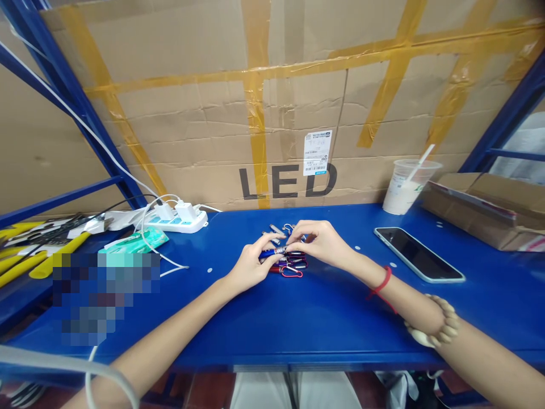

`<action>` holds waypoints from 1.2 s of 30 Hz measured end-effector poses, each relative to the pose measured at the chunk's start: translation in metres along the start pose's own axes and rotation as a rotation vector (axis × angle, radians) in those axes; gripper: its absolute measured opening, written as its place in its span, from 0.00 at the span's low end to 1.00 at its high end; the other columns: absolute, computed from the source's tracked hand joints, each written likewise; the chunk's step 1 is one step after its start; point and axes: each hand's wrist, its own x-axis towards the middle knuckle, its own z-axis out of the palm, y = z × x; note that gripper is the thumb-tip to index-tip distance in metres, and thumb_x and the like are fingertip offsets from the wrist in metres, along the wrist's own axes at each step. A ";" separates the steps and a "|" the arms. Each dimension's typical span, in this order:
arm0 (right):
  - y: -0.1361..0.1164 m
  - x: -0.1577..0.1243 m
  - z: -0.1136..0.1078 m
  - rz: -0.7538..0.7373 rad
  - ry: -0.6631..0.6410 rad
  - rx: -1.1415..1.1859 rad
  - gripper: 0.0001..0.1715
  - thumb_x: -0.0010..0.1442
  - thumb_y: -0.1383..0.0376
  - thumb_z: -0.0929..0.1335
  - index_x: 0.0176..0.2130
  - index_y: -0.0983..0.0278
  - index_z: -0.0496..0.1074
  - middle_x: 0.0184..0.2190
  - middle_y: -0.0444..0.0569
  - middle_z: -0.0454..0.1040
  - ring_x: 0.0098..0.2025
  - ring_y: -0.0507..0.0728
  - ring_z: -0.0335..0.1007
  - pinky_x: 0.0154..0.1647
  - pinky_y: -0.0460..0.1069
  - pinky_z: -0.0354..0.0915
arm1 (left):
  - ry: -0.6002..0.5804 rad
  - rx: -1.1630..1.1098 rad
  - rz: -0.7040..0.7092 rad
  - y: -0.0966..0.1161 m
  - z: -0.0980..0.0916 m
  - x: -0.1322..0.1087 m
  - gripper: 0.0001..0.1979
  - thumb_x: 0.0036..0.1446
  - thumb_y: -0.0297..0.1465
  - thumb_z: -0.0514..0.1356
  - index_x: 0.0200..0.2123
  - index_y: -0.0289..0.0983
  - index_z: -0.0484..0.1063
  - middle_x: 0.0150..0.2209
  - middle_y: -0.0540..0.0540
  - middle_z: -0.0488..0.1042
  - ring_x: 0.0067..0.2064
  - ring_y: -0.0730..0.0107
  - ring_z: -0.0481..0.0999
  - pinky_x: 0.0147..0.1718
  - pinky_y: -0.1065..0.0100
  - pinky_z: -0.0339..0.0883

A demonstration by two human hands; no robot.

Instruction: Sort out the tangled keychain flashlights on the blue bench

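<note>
Between both hands is a small blue metal flashlight [267, 253] with a silver end. My left hand [250, 266] is closed around its blue body, thumb below and fingers above. The fingertips of my right hand [314, 243] pinch its silver end on the right. Just under the hands, on the blue table [332, 318], lie several more small tubes in purple and red, one beside a red carabiner clip [293, 274]. Behind the fingers rest a few silver pieces [276, 229], partly hidden.
A smartphone [419, 253] lies at the right, before a drink cup [406, 190] with a straw and an open cardboard box [481, 207]. At the left are a power strip [187, 223] with white cables, a green packet [136, 241] and yellow-handled tools [38, 264]. Taped cardboard [191, 130] stands behind.
</note>
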 end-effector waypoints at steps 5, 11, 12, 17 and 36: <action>-0.001 0.000 -0.002 0.019 -0.049 -0.027 0.12 0.54 0.59 0.70 0.27 0.66 0.76 0.25 0.46 0.74 0.26 0.49 0.68 0.26 0.43 0.61 | -0.084 -0.051 -0.044 0.003 -0.001 -0.001 0.14 0.57 0.32 0.55 0.46 0.34 0.68 0.26 0.49 0.76 0.30 0.71 0.76 0.37 0.70 0.68; -0.004 -0.001 0.002 0.073 -0.027 -0.048 0.16 0.51 0.55 0.71 0.26 0.66 0.75 0.22 0.46 0.74 0.23 0.49 0.67 0.24 0.44 0.62 | -0.034 -0.069 -0.079 0.006 0.001 0.000 0.12 0.57 0.34 0.54 0.39 0.34 0.71 0.27 0.48 0.73 0.32 0.70 0.73 0.35 0.70 0.65; -0.004 -0.001 0.002 0.051 0.014 -0.073 0.16 0.51 0.54 0.71 0.27 0.66 0.75 0.23 0.46 0.74 0.23 0.49 0.67 0.24 0.44 0.62 | -0.028 -0.115 -0.111 0.006 0.002 0.000 0.13 0.57 0.36 0.54 0.40 0.33 0.71 0.26 0.48 0.72 0.30 0.71 0.71 0.33 0.70 0.64; -0.004 -0.001 -0.006 -0.205 0.068 -0.243 0.13 0.55 0.57 0.69 0.37 0.63 0.77 0.34 0.49 0.75 0.28 0.49 0.69 0.28 0.44 0.64 | -0.108 -0.480 -0.278 0.007 0.001 0.003 0.25 0.54 0.47 0.55 0.42 0.30 0.69 0.18 0.56 0.55 0.20 0.79 0.53 0.21 0.73 0.50; -0.001 -0.007 -0.002 -0.413 -0.080 -0.364 0.11 0.61 0.65 0.64 0.29 0.63 0.73 0.29 0.48 0.74 0.32 0.51 0.67 0.30 0.45 0.63 | -0.174 0.018 -0.010 0.014 0.001 -0.009 0.11 0.59 0.30 0.50 0.28 0.35 0.68 0.21 0.52 0.68 0.23 0.77 0.66 0.28 0.75 0.61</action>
